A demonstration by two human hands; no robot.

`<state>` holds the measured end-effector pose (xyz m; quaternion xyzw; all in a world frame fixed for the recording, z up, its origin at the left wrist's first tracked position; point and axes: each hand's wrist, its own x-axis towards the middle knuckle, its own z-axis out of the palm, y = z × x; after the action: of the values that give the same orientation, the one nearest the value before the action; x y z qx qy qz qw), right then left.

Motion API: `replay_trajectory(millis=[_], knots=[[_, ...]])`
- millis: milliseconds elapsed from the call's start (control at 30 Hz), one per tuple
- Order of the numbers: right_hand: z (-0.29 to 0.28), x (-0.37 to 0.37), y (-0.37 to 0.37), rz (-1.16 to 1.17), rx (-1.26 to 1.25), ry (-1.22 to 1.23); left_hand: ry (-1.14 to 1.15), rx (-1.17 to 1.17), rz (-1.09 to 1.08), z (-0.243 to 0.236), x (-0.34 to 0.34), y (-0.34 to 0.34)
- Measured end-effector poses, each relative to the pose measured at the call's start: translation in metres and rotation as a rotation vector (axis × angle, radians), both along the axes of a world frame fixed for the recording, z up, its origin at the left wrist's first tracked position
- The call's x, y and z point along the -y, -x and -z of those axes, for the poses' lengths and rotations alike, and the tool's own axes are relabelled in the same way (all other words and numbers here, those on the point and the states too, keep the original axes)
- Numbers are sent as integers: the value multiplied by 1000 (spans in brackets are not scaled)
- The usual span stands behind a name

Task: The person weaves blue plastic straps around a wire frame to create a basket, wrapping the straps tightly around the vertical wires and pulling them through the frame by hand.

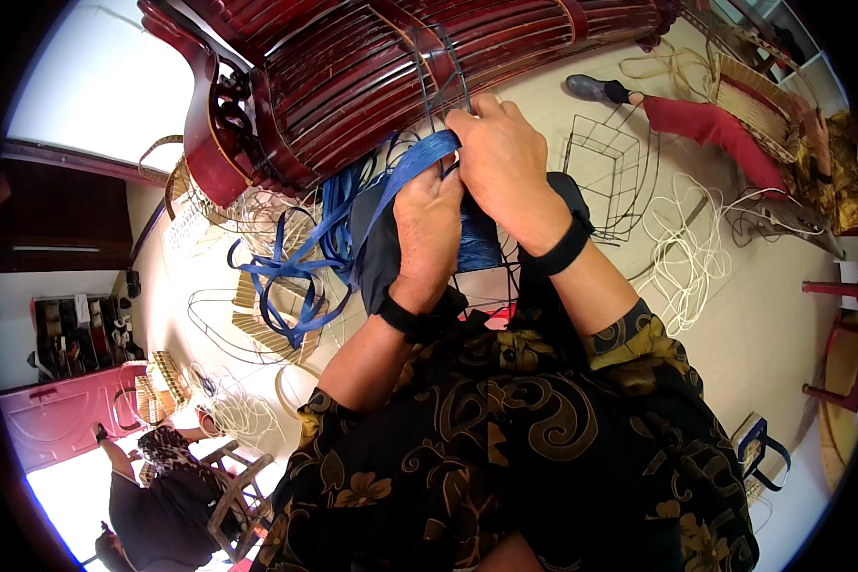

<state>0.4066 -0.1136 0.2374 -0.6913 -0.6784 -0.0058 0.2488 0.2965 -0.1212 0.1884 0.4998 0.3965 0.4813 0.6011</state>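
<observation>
My left hand (pixel 425 229) is closed, its fingers curled at the blue strip (pixel 412 170). Just to its right and a little farther off, my right hand (pixel 507 172) pinches the same strip where it meets a thin black wire frame (pixel 431 95). That frame stands between my knees, and a woven blue band (pixel 480 246) covers part of it below my hands. Both sets of fingertips are partly hidden behind the hands. From the left side of the work, long loose blue strips (pixel 300 257) hang in tangled loops.
A dark red wooden bench (pixel 353 105) stands ahead. Right of me a bare wire basket frame (pixel 608 167) and tangled pale cord (pixel 691 257) lie on the floor. Another person in red trousers (pixel 715 133) sits far right; one more person (pixel 167 496) is lower left, near a wooden stool (pixel 236 500).
</observation>
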Motion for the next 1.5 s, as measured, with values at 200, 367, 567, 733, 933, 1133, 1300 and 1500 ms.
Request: replay_trajectory(millis=[200,367,567,733,933,1133,1300,1500], knots=[[3,16,-38,-385,-850,-114,38,-79,-64,2,2,0],[29,-1,-52,-231,-1368,307,75,-135,-90,-4,1,-3],[50,-22,-60,-649,-1760,503,143,-70,-80,-13,4,-2],[78,-35,-65,-693,-2025,463,239,-25,73,-18,-1,5],[85,-34,-66,-675,-2136,523,291,-20,104,-26,0,0],[63,-12,-76,-716,-1860,487,160,-138,68,-3,-3,2],[51,-2,-60,-385,-1435,345,174,-86,97,-8,-3,1],[31,8,-52,-8,-1119,375,223,-5,85,-5,-3,1]])
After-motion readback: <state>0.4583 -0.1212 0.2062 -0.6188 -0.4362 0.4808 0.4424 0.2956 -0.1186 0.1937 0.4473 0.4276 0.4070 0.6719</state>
